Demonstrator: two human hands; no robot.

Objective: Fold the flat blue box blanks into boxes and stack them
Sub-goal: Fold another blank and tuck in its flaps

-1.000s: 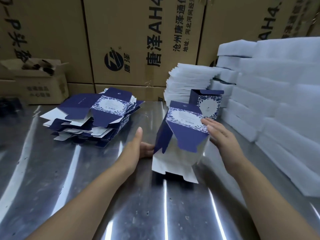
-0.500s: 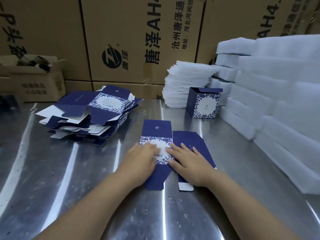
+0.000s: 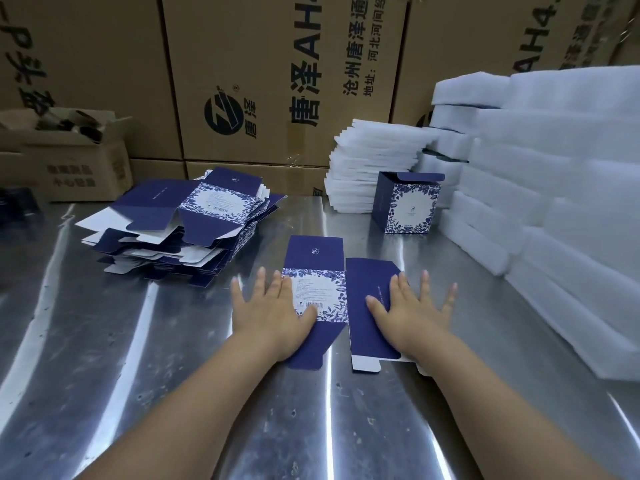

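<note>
A steel worktop runs ahead of you, backed by a wall of brown cartons, with white foam stacked along its right side. The blank lies flat on the worktop straight in front of you, under both hands and nearer to you than anything else there. Its two panel strips sit side by side, each with its long axis running away from you. The crease between them falls midway between your wrists, so neither hand is nearer: they are level and share the work. Your left hand lies palm down on the left strip, fingers straight and spread, thumb on the printed panel, outer fingers spilling onto bare steel. Your right hand mirrors it on the plain blue strip, flat and open, its outer fingers reaching past the right edge. Neither hand grips anything; both press. Your forearms come in low, angled slightly inward. The pile of unfolded blanks sits well apart to your far left, and one finished box stands upright beyond your right hand, just beside the foam. To my eye the next move turns on that centre crease: you would likely raise the strips from their outer edges, so curl your fingers under there.
</note>
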